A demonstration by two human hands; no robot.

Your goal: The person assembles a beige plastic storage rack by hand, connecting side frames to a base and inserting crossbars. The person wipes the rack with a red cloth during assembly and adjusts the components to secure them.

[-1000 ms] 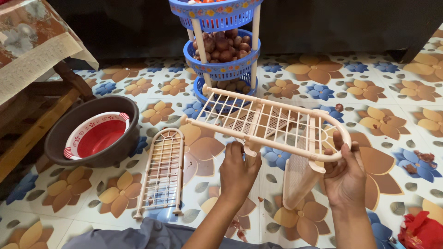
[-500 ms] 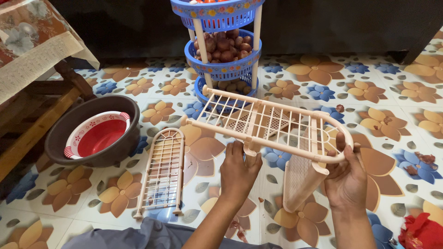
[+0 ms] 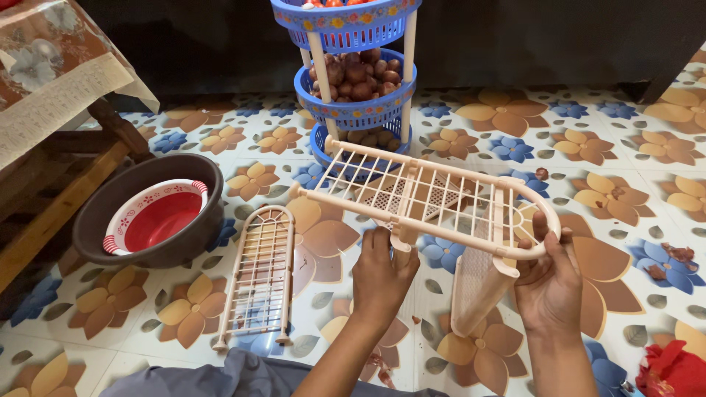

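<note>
A beige plastic rack shelf (image 3: 412,195) with thin bars is held level above the floor. My left hand (image 3: 382,276) grips a socket under the shelf's near rail at its middle. My right hand (image 3: 548,283) holds the shelf's rounded right end, thumb on the rim. A beige perforated panel (image 3: 474,283) hangs down from the shelf between my two hands. A second beige shelf (image 3: 259,276) lies flat on the floor to the left of my left hand.
A blue tiered basket stand (image 3: 353,81) with brown onions stands behind the shelf. A dark basin (image 3: 202,217) holding a red bowl (image 3: 154,220) sits at left, by a wooden table (image 3: 51,154) with a cloth. Red cloth (image 3: 673,367) lies bottom right. The floor is flower-patterned.
The held shelf has shifted very slightly; both hands keep the same grips.
</note>
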